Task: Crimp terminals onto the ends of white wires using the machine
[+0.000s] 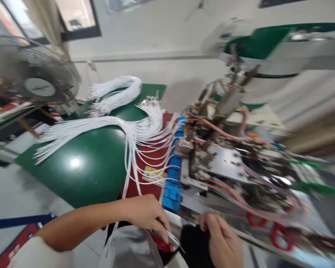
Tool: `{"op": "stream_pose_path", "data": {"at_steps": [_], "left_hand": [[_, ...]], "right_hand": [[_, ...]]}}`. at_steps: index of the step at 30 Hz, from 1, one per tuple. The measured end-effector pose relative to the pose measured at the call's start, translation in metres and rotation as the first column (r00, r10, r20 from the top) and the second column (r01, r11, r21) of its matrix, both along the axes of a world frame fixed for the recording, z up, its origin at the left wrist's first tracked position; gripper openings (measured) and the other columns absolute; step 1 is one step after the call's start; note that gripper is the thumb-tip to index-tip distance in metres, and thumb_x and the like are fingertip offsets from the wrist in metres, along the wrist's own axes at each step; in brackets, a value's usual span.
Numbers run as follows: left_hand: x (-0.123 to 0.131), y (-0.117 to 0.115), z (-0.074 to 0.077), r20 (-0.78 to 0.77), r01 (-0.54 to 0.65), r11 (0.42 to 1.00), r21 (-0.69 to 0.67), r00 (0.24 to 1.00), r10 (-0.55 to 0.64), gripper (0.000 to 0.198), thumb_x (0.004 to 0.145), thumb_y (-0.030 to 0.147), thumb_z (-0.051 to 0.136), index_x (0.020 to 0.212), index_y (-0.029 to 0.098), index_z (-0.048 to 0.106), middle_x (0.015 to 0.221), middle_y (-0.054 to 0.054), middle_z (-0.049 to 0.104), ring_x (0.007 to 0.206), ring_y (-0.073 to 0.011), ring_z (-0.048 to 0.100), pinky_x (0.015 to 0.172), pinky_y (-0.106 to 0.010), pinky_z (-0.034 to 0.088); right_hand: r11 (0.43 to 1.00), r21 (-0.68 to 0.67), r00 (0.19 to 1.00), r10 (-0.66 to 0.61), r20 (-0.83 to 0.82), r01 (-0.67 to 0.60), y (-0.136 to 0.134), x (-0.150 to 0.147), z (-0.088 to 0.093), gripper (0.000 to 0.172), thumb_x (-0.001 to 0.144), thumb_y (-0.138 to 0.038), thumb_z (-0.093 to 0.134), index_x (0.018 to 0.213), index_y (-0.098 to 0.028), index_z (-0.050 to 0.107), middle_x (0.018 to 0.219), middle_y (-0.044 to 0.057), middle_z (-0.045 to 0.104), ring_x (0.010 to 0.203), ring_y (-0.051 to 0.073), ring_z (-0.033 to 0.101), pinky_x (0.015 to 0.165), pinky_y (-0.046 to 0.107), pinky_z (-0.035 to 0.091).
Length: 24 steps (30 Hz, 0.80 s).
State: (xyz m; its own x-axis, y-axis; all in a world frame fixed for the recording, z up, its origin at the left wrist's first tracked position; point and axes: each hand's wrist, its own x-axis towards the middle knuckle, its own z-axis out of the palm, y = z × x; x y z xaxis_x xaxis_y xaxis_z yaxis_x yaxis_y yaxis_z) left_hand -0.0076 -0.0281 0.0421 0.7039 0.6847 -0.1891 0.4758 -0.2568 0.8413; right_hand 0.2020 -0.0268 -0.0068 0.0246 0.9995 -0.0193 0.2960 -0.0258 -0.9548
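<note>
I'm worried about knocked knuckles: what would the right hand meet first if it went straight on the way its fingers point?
Probably the near part of the machine's metal base, ahead of the right hand; blur and unclear depth leave some doubt.

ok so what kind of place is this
Probably a workshop or small factory floor: there's a metal machine, many white wires spread over a green table, and a blue strip along the machine's edge where wire ends line up.
</note>
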Motion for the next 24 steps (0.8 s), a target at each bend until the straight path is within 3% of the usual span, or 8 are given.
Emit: {"op": "stream_pose_path", "data": {"at_steps": [2, 4, 7, 10, 13, 16, 20, 24], "left_hand": [[0.002, 0.002, 0.005, 0.033, -0.144, 0.989, -0.029, 0.989, 0.144, 0.009, 0.072, 0.022, 0.064, 0.077, 0.02, 0.071, 0.074, 0.0, 0.068, 0.067, -0.0119, 0.061, 0.063, -0.017, 0.044], [0.007, 0.004, 0.007, 0.033, -0.21, 0.977, -0.037, 0.977, 0.211, 0.012, 0.074, 0.019, 0.061, 0.081, 0.019, 0.071, 0.082, -0.003, 0.066, 0.076, -0.0141, 0.059, 0.07, -0.021, 0.044], [0.014, 0.004, 0.002, 0.017, -0.357, 0.926, -0.124, 0.932, 0.361, 0.011, 0.071, 0.021, 0.064, 0.078, 0.021, 0.072, 0.077, -0.002, 0.063, 0.071, -0.0137, 0.057, 0.067, -0.022, 0.044], [0.018, 0.005, -0.005, -0.018, -0.399, 0.903, -0.161, 0.916, 0.401, 0.01, 0.071, 0.024, 0.063, 0.076, 0.021, 0.071, 0.076, -0.002, 0.064, 0.072, -0.0138, 0.058, 0.067, -0.022, 0.044], [0.02, 0.007, -0.007, -0.083, -0.359, 0.924, -0.128, 0.933, 0.351, 0.013, 0.076, 0.024, 0.057, 0.074, 0.02, 0.069, 0.074, -0.001, 0.066, 0.07, -0.0129, 0.058, 0.065, -0.021, 0.043], [0.02, 0.007, -0.004, -0.152, -0.289, 0.957, -0.008, 0.946, 0.285, 0.018, 0.081, 0.023, 0.049, 0.076, 0.021, 0.066, 0.074, 0.001, 0.066, 0.069, -0.0123, 0.057, 0.064, -0.022, 0.042], [0.007, 0.005, -0.001, -0.195, -0.17, 0.969, 0.18, 0.959, 0.204, 0.013, 0.08, 0.027, 0.052, 0.079, 0.021, 0.064, 0.077, 0.0, 0.064, 0.074, -0.0142, 0.056, 0.068, -0.024, 0.042], [-0.017, 0.001, -0.006, -0.342, 0.068, 0.948, 0.312, 0.939, 0.045, 0.006, 0.078, 0.025, 0.058, 0.078, 0.02, 0.062, 0.081, -0.001, 0.06, 0.079, -0.0154, 0.053, 0.071, -0.026, 0.041]], "right_hand": [[1.0, -0.004, 0.998, 0.001, -0.064, -0.001, -0.001, -0.002, 0.003, 0.039, 0.079, -0.045, 0.045, 0.051, -0.019, 0.045, 0.048, -0.001, 0.044, 0.047, 0.012, 0.043, 0.044, 0.023, 0.037], [1.0, 0.009, 0.991, 0.03, -0.131, -0.029, -0.003, -0.002, 0.003, 0.034, 0.081, -0.041, 0.046, 0.056, -0.018, 0.051, 0.051, 0.0, 0.047, 0.048, 0.012, 0.044, 0.046, 0.022, 0.039], [0.994, 0.062, 0.974, 0.102, -0.202, -0.091, -0.009, 0.001, -0.001, 0.025, 0.084, -0.033, 0.045, 0.073, -0.017, 0.061, 0.065, 0.003, 0.057, 0.057, 0.013, 0.052, 0.053, 0.023, 0.043], [0.976, 0.168, 0.957, 0.174, -0.234, -0.137, -0.018, 0.003, 0.0, 0.022, 0.084, -0.03, 0.045, 0.085, -0.019, 0.064, 0.076, 0.005, 0.062, 0.068, 0.015, 0.057, 0.06, 0.026, 0.046], [0.952, 0.26, 0.96, 0.212, -0.185, -0.16, -0.021, -0.001, 0.007, 0.015, 0.077, -0.027, 0.056, 0.086, -0.019, 0.064, 0.074, 0.005, 0.063, 0.066, 0.015, 0.057, 0.06, 0.027, 0.047], [0.946, 0.272, 0.973, 0.212, -0.096, -0.179, -0.017, -0.008, 0.014, 0.006, 0.074, -0.019, 0.059, 0.077, -0.019, 0.064, 0.068, 0.004, 0.064, 0.062, 0.014, 0.058, 0.058, 0.025, 0.047], [0.984, 0.174, 0.988, 0.065, -0.142, -0.04, -0.012, -0.008, 0.014, 0.008, 0.076, -0.019, 0.056, 0.075, -0.019, 0.063, 0.071, 0.004, 0.064, 0.064, 0.014, 0.059, 0.058, 0.025, 0.047], [0.998, 0.032, 0.977, -0.04, -0.211, 0.047, -0.013, -0.001, 0.006, 0.01, 0.076, -0.024, 0.056, 0.075, -0.018, 0.064, 0.07, 0.004, 0.064, 0.065, 0.016, 0.059, 0.054, 0.024, 0.045]]}}
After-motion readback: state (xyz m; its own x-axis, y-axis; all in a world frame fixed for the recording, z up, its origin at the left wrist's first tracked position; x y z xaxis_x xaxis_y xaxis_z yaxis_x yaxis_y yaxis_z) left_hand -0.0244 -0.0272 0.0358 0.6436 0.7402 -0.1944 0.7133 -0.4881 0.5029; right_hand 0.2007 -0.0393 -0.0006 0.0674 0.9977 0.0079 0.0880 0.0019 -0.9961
